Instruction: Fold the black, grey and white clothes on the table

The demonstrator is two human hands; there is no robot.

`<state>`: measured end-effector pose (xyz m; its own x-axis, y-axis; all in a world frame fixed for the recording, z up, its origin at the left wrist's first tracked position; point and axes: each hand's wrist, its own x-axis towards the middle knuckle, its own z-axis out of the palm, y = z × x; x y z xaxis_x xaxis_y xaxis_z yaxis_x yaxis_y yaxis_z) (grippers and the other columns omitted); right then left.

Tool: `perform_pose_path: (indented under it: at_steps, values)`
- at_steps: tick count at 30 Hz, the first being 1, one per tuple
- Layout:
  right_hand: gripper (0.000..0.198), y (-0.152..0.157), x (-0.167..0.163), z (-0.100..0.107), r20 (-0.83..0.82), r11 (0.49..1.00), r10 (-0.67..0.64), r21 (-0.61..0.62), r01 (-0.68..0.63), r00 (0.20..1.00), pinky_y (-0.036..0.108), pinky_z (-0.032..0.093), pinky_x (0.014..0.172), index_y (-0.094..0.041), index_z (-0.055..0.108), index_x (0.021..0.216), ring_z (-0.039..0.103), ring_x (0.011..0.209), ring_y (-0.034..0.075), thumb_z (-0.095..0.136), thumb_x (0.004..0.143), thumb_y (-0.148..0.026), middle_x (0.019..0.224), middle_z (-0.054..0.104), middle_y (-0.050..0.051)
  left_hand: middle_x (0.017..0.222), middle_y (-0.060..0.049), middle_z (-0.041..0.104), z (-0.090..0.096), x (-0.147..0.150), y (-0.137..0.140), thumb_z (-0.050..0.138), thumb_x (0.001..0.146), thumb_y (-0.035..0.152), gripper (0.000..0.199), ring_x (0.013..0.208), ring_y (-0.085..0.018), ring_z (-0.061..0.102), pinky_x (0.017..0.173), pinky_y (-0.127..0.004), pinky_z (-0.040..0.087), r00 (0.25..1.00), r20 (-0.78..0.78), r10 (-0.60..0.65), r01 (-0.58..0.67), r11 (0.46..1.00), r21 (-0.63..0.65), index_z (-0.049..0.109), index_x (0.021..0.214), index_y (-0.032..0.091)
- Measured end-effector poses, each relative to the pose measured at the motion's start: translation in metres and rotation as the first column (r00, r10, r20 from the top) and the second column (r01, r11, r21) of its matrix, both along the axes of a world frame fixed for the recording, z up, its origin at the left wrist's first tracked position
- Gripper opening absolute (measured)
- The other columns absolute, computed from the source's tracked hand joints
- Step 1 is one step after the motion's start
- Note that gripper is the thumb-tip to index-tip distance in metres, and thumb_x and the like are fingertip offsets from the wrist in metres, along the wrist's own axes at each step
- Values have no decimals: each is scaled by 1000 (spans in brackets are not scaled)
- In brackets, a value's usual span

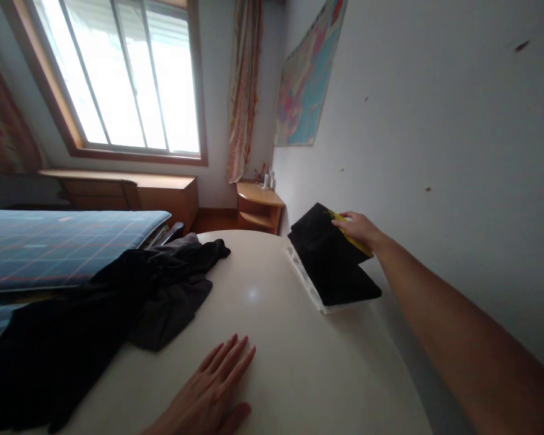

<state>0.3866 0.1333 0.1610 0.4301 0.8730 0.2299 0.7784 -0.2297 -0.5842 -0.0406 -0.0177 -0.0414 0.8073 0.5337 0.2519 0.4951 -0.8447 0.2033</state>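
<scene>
My left hand point(215, 383) lies flat on the white table point(263, 320), its fingers stretched out and holding nothing. At the table's right side, my right hand point(356, 228) is closed on the edge of a flat black folded piece point(310, 232) with a yellow strip along its side. What exactly it is I cannot tell. Below it, another black flat layer point(344, 281) rests on a white, low-sided thing point(306, 278), mostly covered. Whether the two black parts are joined is unclear. Dark crumpled clothing point(118, 290) is draped at the table's left.
A bed with a blue checked mattress point(63, 244) stands on the left. The white wall point(457, 121) with a map point(306, 78) runs close along the right. Beyond the table are a small corner shelf point(259, 196), a wooden desk point(163, 181) and a window point(131, 78).
</scene>
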Motion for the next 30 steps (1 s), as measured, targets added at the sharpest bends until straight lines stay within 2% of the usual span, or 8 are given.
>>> perform_pose_path:
  at_steps: [4,6,8,15,19,22,24,30]
  values:
    - [47,-6,35,-37,-32,980,-94,-181,87,995,34,54,68,-10,64,120,70,79,25,62,88,-45,99,74,18,162,-6,23,-9,0,3,47,98,51,81,146,-33,31,116,-47,36,1000,10,-16,16,1000,19,-1,159,28]
    - [46,-12,44,-56,-41,958,-52,-284,38,998,36,55,66,-11,65,119,70,75,24,62,88,-45,93,75,16,162,-6,24,-8,0,3,47,98,51,81,146,-33,31,116,-47,36,1000,10,-15,15,1000,16,-2,159,29]
    - [46,-16,50,-67,-28,951,3,-309,-12,1000,35,55,70,-12,64,121,71,80,24,60,89,-44,97,74,16,161,-6,25,-2,0,0,46,99,49,79,146,-31,31,116,-46,35,1000,0,-5,5,1000,11,-1,159,29]
    - [37,-12,63,-54,106,950,7,-312,26,994,39,52,87,-13,72,110,68,101,29,61,88,-42,107,73,18,161,-5,24,9,1,-4,46,99,49,77,146,-31,30,117,-47,35,1000,-29,9,-10,1000,-20,0,159,31]
    - [50,-18,47,-53,329,951,15,-296,88,944,50,44,98,-14,67,122,59,117,38,63,85,-48,124,65,23,161,-5,24,8,1,-3,46,99,49,77,147,-31,29,117,-48,34,1000,-16,9,-9,1000,-26,0,159,31]
    - [59,-25,17,-65,502,977,106,-213,4,858,51,38,106,-20,57,137,50,129,35,45,94,-58,140,55,19,161,-5,25,9,2,-4,47,99,49,77,146,-31,29,117,-47,34,1000,0,4,-4,1000,-23,1,159,31]
    - [64,-30,-2,-76,516,978,153,-203,-53,843,53,30,112,-24,48,145,40,138,34,35,96,-63,151,44,14,161,-5,25,9,2,-5,47,99,48,76,146,-31,29,117,-47,34,1000,3,15,-15,999,-28,3,159,31]
    - [72,-40,-21,-106,382,915,257,-392,-96,888,66,10,115,-31,26,156,16,149,38,30,94,-69,164,20,7,162,-6,24,7,1,-6,46,99,49,74,147,-31,27,117,-50,34,1000,0,20,-20,998,-60,7,159,31]
